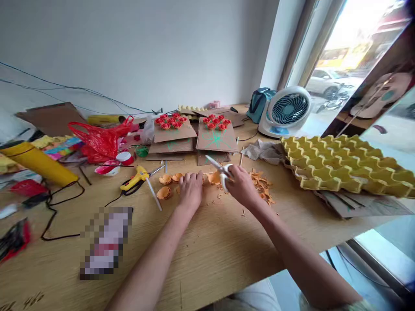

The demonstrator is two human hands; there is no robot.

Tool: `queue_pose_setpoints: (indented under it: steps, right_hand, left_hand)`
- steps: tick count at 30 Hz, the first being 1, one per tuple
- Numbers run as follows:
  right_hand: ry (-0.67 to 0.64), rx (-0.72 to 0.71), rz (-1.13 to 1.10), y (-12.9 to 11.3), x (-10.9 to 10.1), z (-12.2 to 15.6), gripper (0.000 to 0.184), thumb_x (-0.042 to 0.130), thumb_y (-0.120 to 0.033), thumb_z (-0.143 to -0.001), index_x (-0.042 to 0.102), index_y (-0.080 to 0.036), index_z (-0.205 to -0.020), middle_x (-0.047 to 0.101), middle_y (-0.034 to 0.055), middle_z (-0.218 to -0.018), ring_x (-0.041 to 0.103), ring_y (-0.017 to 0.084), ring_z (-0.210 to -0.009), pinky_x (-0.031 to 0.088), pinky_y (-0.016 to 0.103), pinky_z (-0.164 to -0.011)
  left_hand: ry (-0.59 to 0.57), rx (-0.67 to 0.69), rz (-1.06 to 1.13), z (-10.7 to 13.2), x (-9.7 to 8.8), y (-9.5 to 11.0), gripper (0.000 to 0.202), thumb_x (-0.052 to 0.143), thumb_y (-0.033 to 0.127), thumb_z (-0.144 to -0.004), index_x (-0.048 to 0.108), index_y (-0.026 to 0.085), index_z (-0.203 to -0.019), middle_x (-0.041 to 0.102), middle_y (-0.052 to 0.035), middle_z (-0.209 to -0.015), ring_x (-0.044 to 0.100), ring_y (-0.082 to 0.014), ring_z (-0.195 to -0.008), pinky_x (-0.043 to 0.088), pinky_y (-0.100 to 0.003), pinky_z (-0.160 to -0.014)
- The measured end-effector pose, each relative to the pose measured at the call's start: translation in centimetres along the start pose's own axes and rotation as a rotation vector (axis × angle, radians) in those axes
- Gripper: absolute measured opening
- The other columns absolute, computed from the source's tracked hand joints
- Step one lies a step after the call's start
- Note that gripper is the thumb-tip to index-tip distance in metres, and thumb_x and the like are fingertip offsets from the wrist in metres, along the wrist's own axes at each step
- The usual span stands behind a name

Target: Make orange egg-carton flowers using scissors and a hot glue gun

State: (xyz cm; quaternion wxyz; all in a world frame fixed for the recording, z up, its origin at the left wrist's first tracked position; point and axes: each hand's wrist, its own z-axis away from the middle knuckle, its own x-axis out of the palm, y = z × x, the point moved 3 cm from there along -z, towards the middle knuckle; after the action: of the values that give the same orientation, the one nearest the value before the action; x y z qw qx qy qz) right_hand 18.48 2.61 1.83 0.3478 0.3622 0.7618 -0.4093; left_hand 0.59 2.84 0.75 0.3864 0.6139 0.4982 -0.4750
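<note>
Gripping white-handled scissors [218, 169], the right hand [241, 185] is wrapping its fingers around the handles, blades pointing up-left over an orange cup [213, 177] on the surface [227, 242]. The left hand [190, 190] is lying palm down beside that cup (whether its fingers are pinching it, I cannot tell). With trimmed cups [166, 183] lying at its left and scraps [262, 185] piling at the right, the cutting is looking well under way. A yellow egg tray [343, 166] is sitting whole nearby. A glue gun [134, 179] and fan [287, 110] are standing clear.
</note>
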Motion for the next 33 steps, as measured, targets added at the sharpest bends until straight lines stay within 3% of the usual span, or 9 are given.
queue_pose_setpoints:
  steps: [4, 8, 11, 16, 22, 28, 33]
  right_hand:
    - [-0.052, -0.049, -0.002, -1.2, 2.0, -1.8, 0.016, 0.064, -0.021, -0.091, 0.063, -0.021, -0.106, 0.074, 0.0087, -0.099, 0.06, 0.026, -0.1, 0.04, 0.032, -0.083]
    - [-0.07, 0.018, -0.023, -0.9, 3.7, -1.6, 0.013, 0.065, -0.025, -0.09, 0.063, -0.019, -0.102, 0.073, 0.009, -0.087, 0.062, 0.026, -0.088, 0.039, 0.03, -0.074]
    - [-0.057, 0.106, -0.062, -0.1, 4.1, -1.2, 0.013, 0.061, -0.029, -0.091, 0.059, -0.019, -0.098, 0.071, 0.0068, -0.082, 0.061, 0.021, -0.075, 0.036, 0.027, -0.065]
    - [-0.032, 0.186, -0.134, 0.3, 4.0, -1.3, 0.014, 0.059, -0.034, -0.091, 0.054, -0.021, -0.091, 0.066, 0.0003, -0.073, 0.054, 0.015, -0.061, 0.033, 0.023, -0.058]
    - [0.039, 0.255, -0.138, 1.6, 2.2, -0.9, 0.015, 0.057, -0.034, -0.091, 0.057, -0.02, -0.096, 0.069, 0.0024, -0.083, 0.057, 0.015, -0.067, 0.035, 0.023, -0.061]
    - [0.041, 0.312, -0.04, 6.8, -1.6, 1.5, 0.018, 0.062, -0.036, -0.089, 0.066, -0.02, -0.096, 0.072, 0.0058, -0.085, 0.061, 0.02, -0.074, 0.036, 0.027, -0.065]
    - [0.05, 0.344, 0.035, 9.9, -2.0, 3.7, 0.021, 0.063, -0.037, -0.087, 0.069, -0.018, -0.095, 0.072, 0.0098, -0.086, 0.063, 0.025, -0.08, 0.04, 0.031, -0.071]
  left_hand:
    - [0.011, 0.0, 0.007, 0.2, 0.1, -0.1, 0.031, 0.04, 0.012, -0.1, 0.063, 0.017, -0.12, 0.073, -0.0131, -0.111, 0.059, -0.0333, -0.111, 0.04, -0.048, -0.093]
    - [0.02, -0.02, 0.027, 0.2, 0.7, -0.2, 0.023, 0.045, 0.013, -0.098, 0.064, 0.018, -0.11, 0.075, -0.011, -0.104, 0.061, -0.0296, -0.107, 0.041, -0.043, -0.092]
    - [0.024, 0.01, 0.039, 0.1, 1.0, 0.1, 0.022, 0.049, 0.016, -0.098, 0.062, 0.02, -0.115, 0.075, -0.0094, -0.107, 0.061, -0.0285, -0.107, 0.04, -0.042, -0.09]
    - [0.008, 0.127, 0.04, -0.1, 1.1, 1.4, 0.038, 0.04, 0.017, -0.102, 0.054, 0.025, -0.137, 0.072, -0.01, -0.116, 0.058, -0.0304, -0.11, 0.039, -0.045, -0.089]
    - [-0.037, 0.183, 0.006, -1.3, 1.3, 1.6, 0.03, 0.042, 0.018, -0.101, 0.066, 0.021, -0.119, 0.072, -0.012, -0.114, 0.059, -0.033, -0.108, 0.039, -0.047, -0.088]
    - [-0.07, 0.162, -0.005, -1.9, 1.1, 1.2, 0.019, 0.053, 0.019, -0.097, 0.067, 0.021, -0.109, 0.073, -0.0098, -0.11, 0.06, -0.0303, -0.106, 0.039, -0.045, -0.089]
    - [-0.103, 0.157, -0.011, -1.1, -1.3, 1.1, 0.021, 0.055, 0.016, -0.097, 0.064, 0.021, -0.115, 0.073, -0.0087, -0.107, 0.063, -0.0288, -0.102, 0.039, -0.043, -0.087]
